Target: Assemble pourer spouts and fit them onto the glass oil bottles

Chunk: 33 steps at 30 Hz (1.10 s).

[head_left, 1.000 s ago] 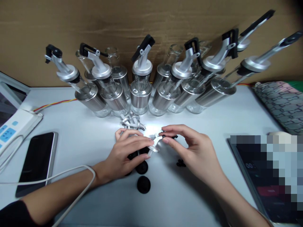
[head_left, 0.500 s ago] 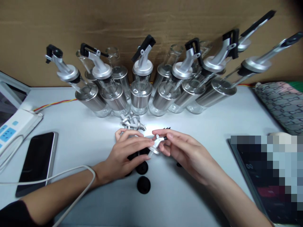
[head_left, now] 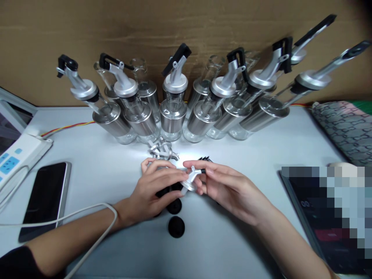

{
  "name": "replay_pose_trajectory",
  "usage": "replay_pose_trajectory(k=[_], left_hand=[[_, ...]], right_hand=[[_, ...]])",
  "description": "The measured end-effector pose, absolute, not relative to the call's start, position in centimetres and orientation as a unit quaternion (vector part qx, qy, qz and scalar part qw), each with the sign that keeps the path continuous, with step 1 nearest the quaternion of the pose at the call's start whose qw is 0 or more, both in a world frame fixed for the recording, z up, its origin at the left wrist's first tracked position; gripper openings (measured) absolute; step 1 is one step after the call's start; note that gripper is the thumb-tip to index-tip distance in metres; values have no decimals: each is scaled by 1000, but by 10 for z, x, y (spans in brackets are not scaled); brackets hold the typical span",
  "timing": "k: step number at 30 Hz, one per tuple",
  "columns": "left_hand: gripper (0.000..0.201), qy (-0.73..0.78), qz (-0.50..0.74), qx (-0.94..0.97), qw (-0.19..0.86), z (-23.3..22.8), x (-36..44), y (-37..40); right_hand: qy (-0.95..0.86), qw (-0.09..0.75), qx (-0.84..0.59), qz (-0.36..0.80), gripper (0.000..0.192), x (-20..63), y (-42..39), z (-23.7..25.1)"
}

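Observation:
Between the thumb and fingers of my left hand (head_left: 158, 188) is a silver pour spout (head_left: 190, 181), tilted with its neck toward the right. My right hand (head_left: 228, 182) is closed about the small black tip (head_left: 202, 171) at the neck's end, fingers curled near the spout. Round black stoppers (head_left: 176, 227) lie on the table under and in front of my left hand, some partly hidden by it. Just beyond that hand is a pile of silver spout parts (head_left: 163, 150). Small black pieces (head_left: 205, 159) show behind my right fingers.
Several glass and steel bottles (head_left: 173, 118) with pour spouts stand along the cardboard (head_left: 151, 31) at the back. A phone (head_left: 45, 197) and a power strip (head_left: 21, 155) are at left, with a white cable (head_left: 95, 240) over my left forearm. A dark tablet-like screen (head_left: 308, 217) lies at right.
My right hand has shifted slightly left and its fingers have moved a little around the spout's tip. My left hand stays in place with the spout.

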<state>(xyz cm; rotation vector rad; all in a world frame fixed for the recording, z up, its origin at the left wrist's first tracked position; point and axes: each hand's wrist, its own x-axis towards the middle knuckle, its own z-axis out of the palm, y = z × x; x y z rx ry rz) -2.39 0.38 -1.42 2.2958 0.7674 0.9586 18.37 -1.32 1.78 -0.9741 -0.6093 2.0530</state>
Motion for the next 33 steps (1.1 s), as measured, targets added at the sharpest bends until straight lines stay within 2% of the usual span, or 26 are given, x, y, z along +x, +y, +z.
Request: replay_pose_trajectory(k=[13, 23, 26, 30, 33], left_hand=[[23, 287, 343, 852, 272, -15, -23, 2], [26, 286, 331, 858, 269, -15, -24, 3], [33, 301, 316, 858, 269, -15, -23, 2], [51, 321, 327, 850, 261, -14, -21, 1], [36, 340, 295, 852, 266, -13, -19, 1]], right_hand=[[-237, 375, -357, 822, 31, 186, -15, 14], [-300, 367, -404, 783, 32, 183, -18, 15], [-313, 370, -407, 774, 31, 183, -19, 13], [-284, 416, -396, 768, 25, 183, -17, 13], [-250, 441, -389, 769, 22, 184, -14, 14]])
